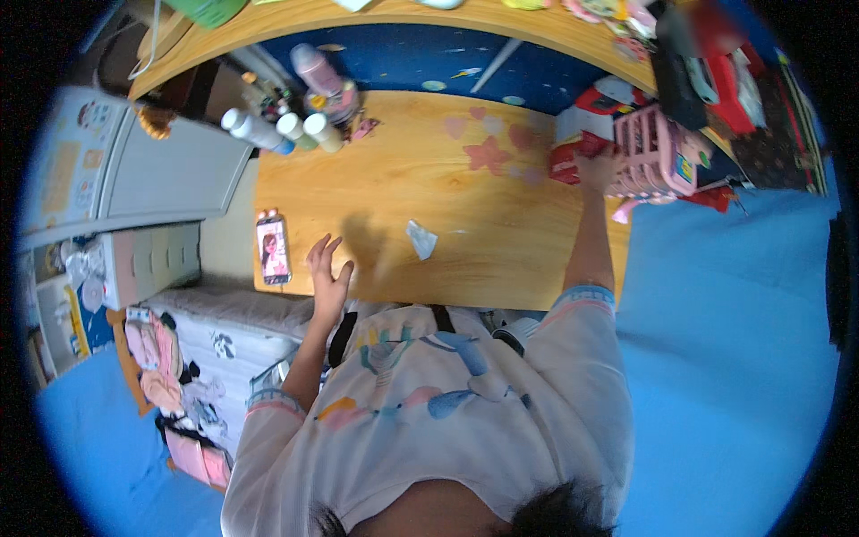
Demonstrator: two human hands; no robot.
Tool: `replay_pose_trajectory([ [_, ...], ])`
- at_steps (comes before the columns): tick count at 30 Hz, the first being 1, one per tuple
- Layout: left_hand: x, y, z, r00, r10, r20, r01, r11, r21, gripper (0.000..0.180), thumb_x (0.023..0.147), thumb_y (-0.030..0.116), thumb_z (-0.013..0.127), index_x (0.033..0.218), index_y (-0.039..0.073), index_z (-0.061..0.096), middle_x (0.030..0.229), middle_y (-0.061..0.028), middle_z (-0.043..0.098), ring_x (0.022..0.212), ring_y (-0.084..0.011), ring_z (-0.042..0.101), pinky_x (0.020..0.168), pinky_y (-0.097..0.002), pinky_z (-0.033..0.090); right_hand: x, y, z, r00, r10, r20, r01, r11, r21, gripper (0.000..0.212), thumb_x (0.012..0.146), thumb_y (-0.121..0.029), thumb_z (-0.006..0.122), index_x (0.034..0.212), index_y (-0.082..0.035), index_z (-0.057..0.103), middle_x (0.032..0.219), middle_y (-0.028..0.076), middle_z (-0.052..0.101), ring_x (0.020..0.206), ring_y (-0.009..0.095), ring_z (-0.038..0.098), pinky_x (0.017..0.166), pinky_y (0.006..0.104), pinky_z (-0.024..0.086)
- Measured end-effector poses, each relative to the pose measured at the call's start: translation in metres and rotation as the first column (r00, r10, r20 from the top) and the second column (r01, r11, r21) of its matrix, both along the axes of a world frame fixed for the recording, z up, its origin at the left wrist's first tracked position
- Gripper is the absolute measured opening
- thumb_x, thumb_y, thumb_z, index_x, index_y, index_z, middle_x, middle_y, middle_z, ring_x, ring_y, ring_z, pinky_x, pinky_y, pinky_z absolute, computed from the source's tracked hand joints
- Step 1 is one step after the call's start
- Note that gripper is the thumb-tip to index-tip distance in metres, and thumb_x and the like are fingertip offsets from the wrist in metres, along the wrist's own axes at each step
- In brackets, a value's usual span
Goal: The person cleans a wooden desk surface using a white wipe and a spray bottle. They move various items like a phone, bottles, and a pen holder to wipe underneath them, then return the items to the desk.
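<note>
My right hand [598,168] reaches to the far right of the wooden desk [394,170]. Its fingers are closed on a red packet [565,165], just left of a pink plastic basket [655,154]; the fingertips are partly hidden and blurred. Over the near left part of the desk, my left hand [331,273] hovers with its fingers apart, holding nothing. A crumpled white tissue [421,240] lies on the desktop between my two hands. To the left of my left hand lies a phone [273,251] with a lit picture on its screen.
Several bottles [320,132] stand at the back left, with a taller pink bottle [317,70] behind them. A wooden shelf [394,20] overhangs the far side. Dark and red items [734,85] crowd the right corner. A bed with a panda-print cover [228,358] lies at the left.
</note>
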State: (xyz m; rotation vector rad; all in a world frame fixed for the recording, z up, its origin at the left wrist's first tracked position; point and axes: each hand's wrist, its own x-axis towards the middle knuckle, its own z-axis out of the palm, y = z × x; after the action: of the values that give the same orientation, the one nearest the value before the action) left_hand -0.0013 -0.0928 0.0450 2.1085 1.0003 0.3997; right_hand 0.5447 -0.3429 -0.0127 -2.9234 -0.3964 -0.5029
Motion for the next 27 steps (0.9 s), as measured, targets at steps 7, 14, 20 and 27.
replay_pose_trajectory([
  [7,-0.066,0.02,-0.023,0.99,0.117,-0.083,-0.107,0.987,0.117,0.046,0.071,0.012,0.067,0.116,0.006,0.059,0.133,-0.0163,0.046,0.127,-0.0374,0.036,0.108,-0.0455,0.029,0.001,0.001,-0.012,0.995,0.095,0.042,-0.088,0.987,-0.137,0.088,0.069,-0.054,0.071,0.134,-0.002,0.045,0.14,0.021,0.039,0.129,0.041,0.035,0.104,0.0567,0.028],
  [14,-0.164,0.089,-0.077,0.907,0.392,-0.152,-0.345,0.901,0.264,0.027,0.077,0.012,0.063,0.104,0.01,0.066,0.133,-0.0151,0.049,0.124,-0.0363,0.037,0.106,-0.0446,0.029,-0.068,0.071,0.003,0.918,0.311,0.245,-0.303,0.95,-0.068,0.057,0.073,-0.039,0.071,0.111,-0.001,0.054,0.097,0.018,0.061,0.09,0.034,0.061,0.073,0.0473,0.049],
  [20,-0.186,0.141,-0.098,0.916,0.385,-0.113,-0.355,0.908,0.222,0.02,0.078,0.008,0.058,0.091,0.01,0.073,0.136,-0.0127,0.048,0.125,-0.035,0.035,0.108,-0.0432,0.028,-0.208,0.209,-0.032,0.737,0.665,-0.123,-0.645,0.745,0.169,0.04,0.082,-0.006,0.054,0.122,-0.006,0.054,0.112,0.021,0.062,0.095,0.041,0.061,0.079,0.047,0.049],
  [27,-0.181,0.174,-0.107,0.974,0.211,-0.086,-0.184,0.951,0.249,0.024,0.074,0.004,0.054,0.087,0.008,0.073,0.142,-0.0164,0.041,0.129,-0.0399,0.032,0.109,-0.0455,0.028,-0.292,0.295,-0.024,0.699,0.576,-0.424,-0.594,0.797,0.104,0.035,0.097,-0.031,0.046,0.103,-0.002,0.063,0.092,0.026,0.065,0.084,0.041,0.063,0.069,0.0486,0.05],
])
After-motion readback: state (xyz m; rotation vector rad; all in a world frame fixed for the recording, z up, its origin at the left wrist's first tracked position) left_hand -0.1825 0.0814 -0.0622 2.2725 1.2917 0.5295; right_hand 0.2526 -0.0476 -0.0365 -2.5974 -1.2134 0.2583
